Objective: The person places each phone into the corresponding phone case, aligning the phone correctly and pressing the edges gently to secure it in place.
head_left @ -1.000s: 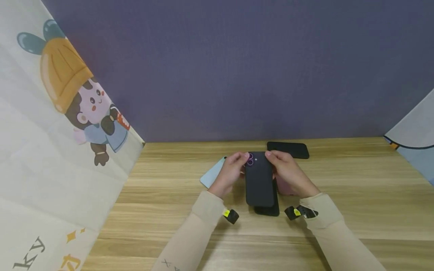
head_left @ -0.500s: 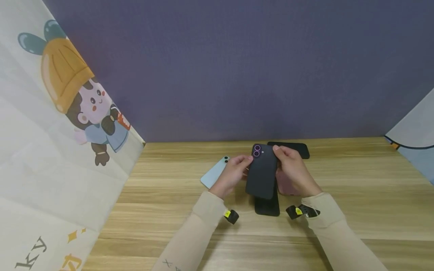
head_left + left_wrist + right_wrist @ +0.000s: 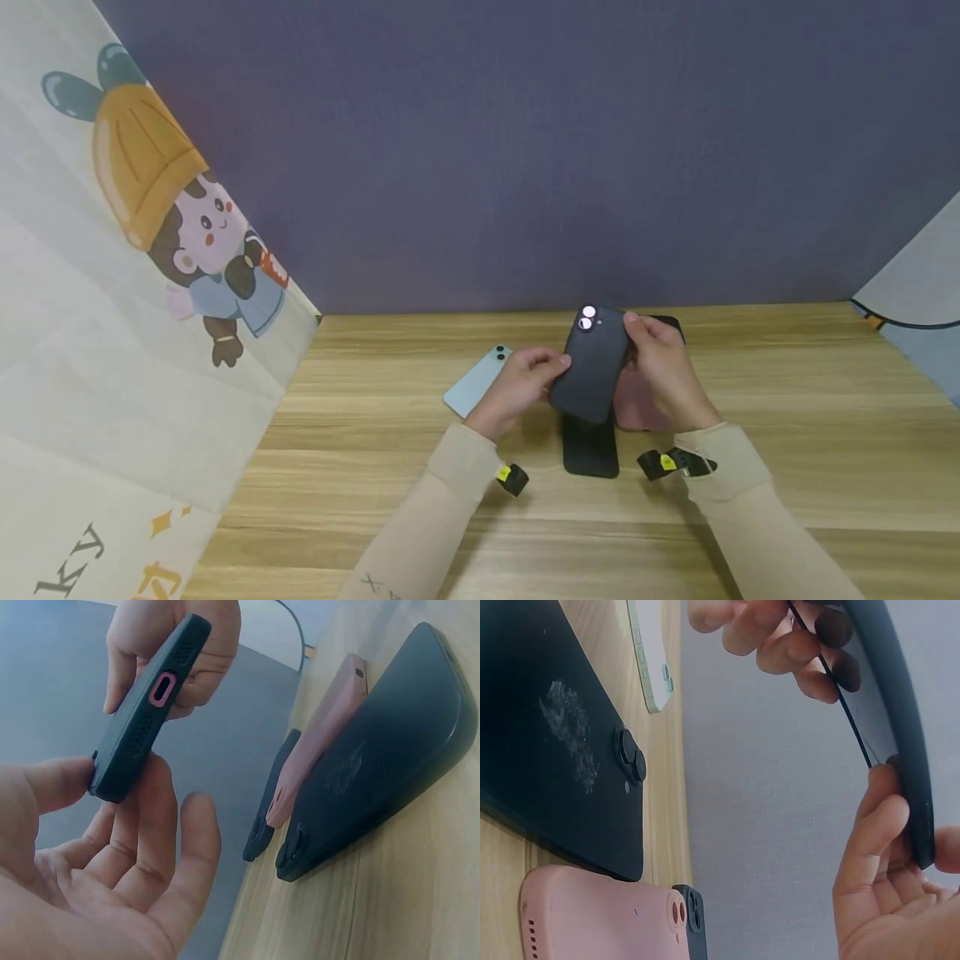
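Note:
In the head view, both hands hold a dark phone (image 3: 588, 367) in the air above the table, its camera side up and tilted. My left hand (image 3: 525, 379) pinches its left edge between thumb and fingers. At the upper right corner, my right hand (image 3: 663, 367) grips the other side. The left wrist view shows the dark phone's bottom end (image 3: 154, 705), with a pink ring around the port. Its glossy face shows finger reflections in the right wrist view. Below lies a black phone (image 3: 590, 454) with a smudged back (image 3: 562, 735), partly covered by the held one.
A pink phone (image 3: 639, 407) lies right of the black one, partly behind my right hand. Another black phone (image 3: 672, 323) lies behind it, near the purple-grey partition (image 3: 525, 167). To the left, a light blue phone (image 3: 476, 381) rests on the wooden table (image 3: 360, 467).
Both hands have lifted the dark phone up, away and slightly right, tilting it clockwise. More of the black phone beneath shows now. My left hand's hold has slid lower along the edge.

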Motion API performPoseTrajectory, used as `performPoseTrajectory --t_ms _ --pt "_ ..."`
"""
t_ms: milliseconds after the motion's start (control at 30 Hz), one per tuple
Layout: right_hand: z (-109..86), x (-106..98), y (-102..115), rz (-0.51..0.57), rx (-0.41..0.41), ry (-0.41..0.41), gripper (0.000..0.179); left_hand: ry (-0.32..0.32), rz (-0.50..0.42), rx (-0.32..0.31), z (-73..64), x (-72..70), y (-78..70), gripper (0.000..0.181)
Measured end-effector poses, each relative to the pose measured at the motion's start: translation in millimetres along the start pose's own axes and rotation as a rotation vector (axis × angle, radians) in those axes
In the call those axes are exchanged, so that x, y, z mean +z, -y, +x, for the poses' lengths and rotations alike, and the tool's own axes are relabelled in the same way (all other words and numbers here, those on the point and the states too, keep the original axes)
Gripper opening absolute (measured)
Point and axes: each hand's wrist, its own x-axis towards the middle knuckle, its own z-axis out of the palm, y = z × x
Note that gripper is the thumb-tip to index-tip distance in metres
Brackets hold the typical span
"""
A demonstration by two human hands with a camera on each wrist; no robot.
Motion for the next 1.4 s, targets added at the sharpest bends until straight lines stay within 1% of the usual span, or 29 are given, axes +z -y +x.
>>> performPoseTrajectory --t_ms 133,233,300,400,533,633,767,867,967,1100,1233,1400 --pt "0.6 -2.8 0.5 0.027 0.005 -0.006 0.038 0.054 0.010 0.001 -0.8 -0.4 0.2 0.028" --pt "2.5 -3.1 -0.5 0.007 0.008 0.011 0.039 0.049 0.014 0.001 -0.8 -0.1 1.0 0.026" --pt "3.4 -2.6 -0.6 -0.042 0.022 0.030 0.041 0.030 0.015 -0.001 -0.3 -0.2 1.7 0.024" --pt "3.8 -1.0 0.9 -0.125 0.050 0.069 0.045 -0.011 0.006 -0.006 -0.1 -0.7 1.8 0.023" --pt "3.7 0.5 3.8 -0.157 0.077 0.148 0.046 -0.062 -0.023 -0.002 0.6 -1.1 1.4 0.024" --pt "3.2 1.3 4.3 -0.179 0.076 0.242 0.046 -0.102 -0.041 0.007 2.3 -1.3 2.1 0.025" --pt "2.7 4.5 1.3 -0.236 0.061 0.379 0.047 -0.191 -0.054 0.014 5.3 -2.7 2.9 0.025" --pt "1.3 8.0 -1.7 -0.253 0.063 0.447 0.047 -0.259 -0.071 0.016 6.6 -4.5 2.6 0.024" --pt "-0.9 10.5 -3.5 -0.256 0.062 0.492 0.048 -0.292 -0.090 0.016 7.1 -5.9 2.1 0.024" --pt "-1.9 11.7 -5.0 -0.212 0.055 0.529 0.050 -0.300 -0.101 0.012 6.8 -7.2 1.4 0.023" --pt "-1.5 11.7 -4.7 -0.182 0.052 0.538 0.049 -0.302 -0.089 0.009 6.8 -7.7 1.1 0.024" --pt "-1.9 9.8 -4.2 -0.184 0.039 0.542 0.045 -0.277 -0.081 0.004 7.1 -8.1 1.7 0.027"
